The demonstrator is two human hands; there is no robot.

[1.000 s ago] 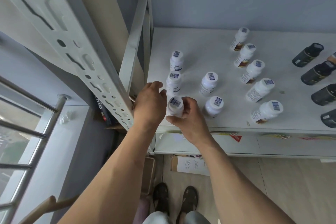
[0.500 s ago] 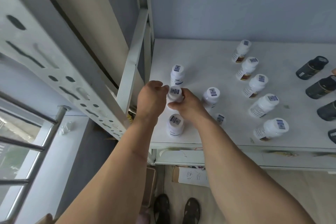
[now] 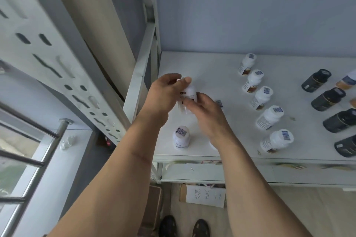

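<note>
A small white bottle (image 3: 189, 91) with a dark label patch is held above the left part of the white shelf (image 3: 212, 67). My left hand (image 3: 165, 94) grips it from the left, thumb and fingertips curled over its top. Reaching in from the right, my right hand (image 3: 204, 113) pinches the bottle's lower part between thumb and fingers. The bottle is blurred and partly hidden by both hands. Another white bottle (image 3: 181, 136) with a code sticker on its cap stands free near the shelf's front edge, below my hands.
Several white bottles with brown labels (image 3: 261, 98) stand in a diagonal row mid-shelf. Dark bottles (image 3: 327, 99) lie at the right edge. A perforated shelf upright (image 3: 138, 75) rises just left of my hands. On the floor below sits a cardboard box (image 3: 204, 195).
Both hands left the front bottle, which now stands alone, and moved back along the shelf's left column. They now hold a bottle higher up.
</note>
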